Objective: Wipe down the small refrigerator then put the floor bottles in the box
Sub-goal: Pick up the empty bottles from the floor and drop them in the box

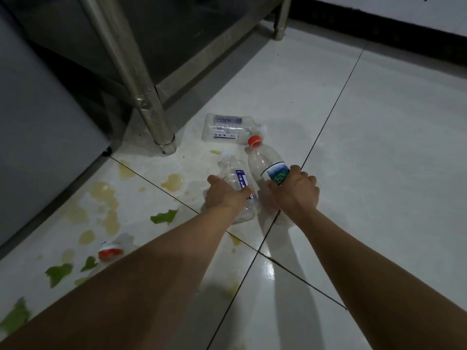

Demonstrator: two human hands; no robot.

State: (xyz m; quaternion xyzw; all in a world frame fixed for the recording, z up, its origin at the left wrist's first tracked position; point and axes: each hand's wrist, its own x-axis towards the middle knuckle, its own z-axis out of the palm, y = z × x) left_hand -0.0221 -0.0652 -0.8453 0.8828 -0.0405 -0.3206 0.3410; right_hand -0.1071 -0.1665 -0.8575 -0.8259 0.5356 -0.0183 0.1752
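My right hand (294,192) grips a clear red-capped bottle (262,161) with a green and blue label, cap pointing away from me. Beside it, my left hand (223,192) is closed on a crumpled clear bottle (233,174) with a blue label. Farther off, a third clear bottle (227,128) with blue print lies on its side on the white tiles. Another red-capped bottle (110,251) lies at lower left, mostly hidden behind my left forearm. The grey side of the small refrigerator (38,127) fills the left edge. No box is in view.
A steel table leg (149,97) stands just left of the far bottle, a second leg (280,18) at the back. Yellowish spills (106,198) and green leaf scraps (164,215) lie across the left tiles. A dark skirting (379,29) runs along the far wall.
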